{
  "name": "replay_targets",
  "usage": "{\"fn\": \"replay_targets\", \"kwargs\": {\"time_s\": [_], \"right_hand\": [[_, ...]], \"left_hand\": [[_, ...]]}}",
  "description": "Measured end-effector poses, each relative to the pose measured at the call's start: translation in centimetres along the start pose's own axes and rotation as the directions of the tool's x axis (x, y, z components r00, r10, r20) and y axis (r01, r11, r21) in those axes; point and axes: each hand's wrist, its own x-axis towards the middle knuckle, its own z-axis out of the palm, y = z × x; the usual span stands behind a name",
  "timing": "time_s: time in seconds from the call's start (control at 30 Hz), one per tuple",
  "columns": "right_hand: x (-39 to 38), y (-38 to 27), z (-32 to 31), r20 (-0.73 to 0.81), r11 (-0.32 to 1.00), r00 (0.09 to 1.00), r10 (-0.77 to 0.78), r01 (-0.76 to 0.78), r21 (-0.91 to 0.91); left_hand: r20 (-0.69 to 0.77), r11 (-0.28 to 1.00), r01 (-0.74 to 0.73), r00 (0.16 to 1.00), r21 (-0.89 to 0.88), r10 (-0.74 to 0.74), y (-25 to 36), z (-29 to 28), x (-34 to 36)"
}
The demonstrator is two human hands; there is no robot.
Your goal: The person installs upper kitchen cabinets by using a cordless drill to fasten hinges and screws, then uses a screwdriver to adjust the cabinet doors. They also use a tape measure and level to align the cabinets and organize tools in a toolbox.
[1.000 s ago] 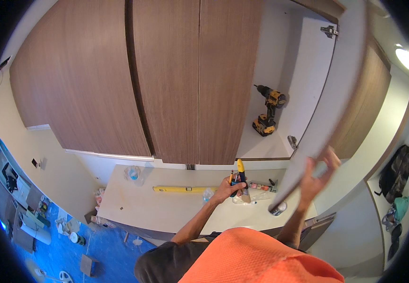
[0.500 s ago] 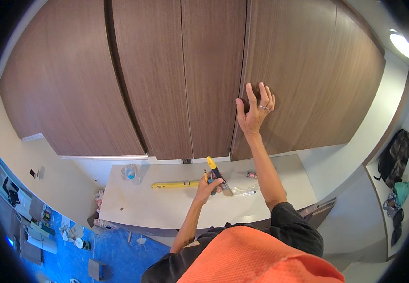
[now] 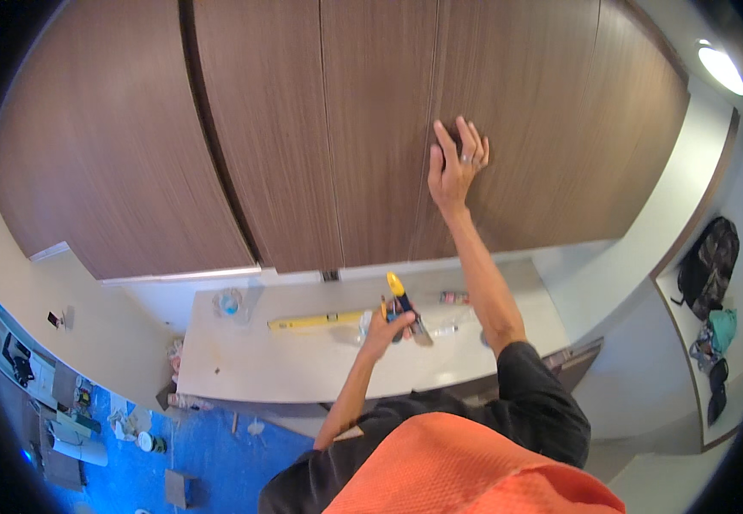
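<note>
My right hand, a ring on one finger, is raised against the brown wood-grain cabinet door. Its fingers are stretched and apart, near the seam with the neighbouring panel. Lower down, my left hand is closed around a tool with a yellow-and-black handle and a flat greyish end; its exact kind is unclear. A thin yellow pencil-like thing also sticks up from that hand. Behind it, a yellow spirit level lies on the white countertop.
A clear plastic item with blue inside sits on the counter's left. A small red-and-dark package lies beyond my right forearm. Blue sheeting with scattered items covers the floor at lower left. A dark bag rests on the right shelf.
The door under my right hand has swung in, and its edge now sits level with the neighbouring panel. My right hand has moved forward with it; the left keeps its hold.
</note>
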Motion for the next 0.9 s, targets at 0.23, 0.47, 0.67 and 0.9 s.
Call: {"fn": "replay_targets", "kwargs": {"time_s": [0.23,0.47,0.67,0.9], "right_hand": [[-6.9,1.5,-5.4,-0.001,0.949,0.967,0.254,-0.249,0.195],[-20.2,-1.7,-9.3,0.483,0.644,0.611,0.628,-0.756,0.119],[-23.2,0.4,-8.3,0.489,0.71,0.688,0.536,-0.681,0.18],[-28.8,-2.6,-7.4,0.862,-0.555,-0.106,0.496,-0.801,0.222]], "left_hand": [[-0.055,1.0,-0.007,0.998,0.027,0.009,0.7,-1.2,-2.2],[-0.091,0.996,0.068,0.993,-0.058,-0.073,0.1,-2.6,-3.2],[-0.066,0.995,0.078,0.994,-0.055,-0.082,-1.0,-3.5,-3.2],[-0.171,0.979,0.127,0.98,0.163,-0.098,-2.8,-3.5,-3.3]]}}
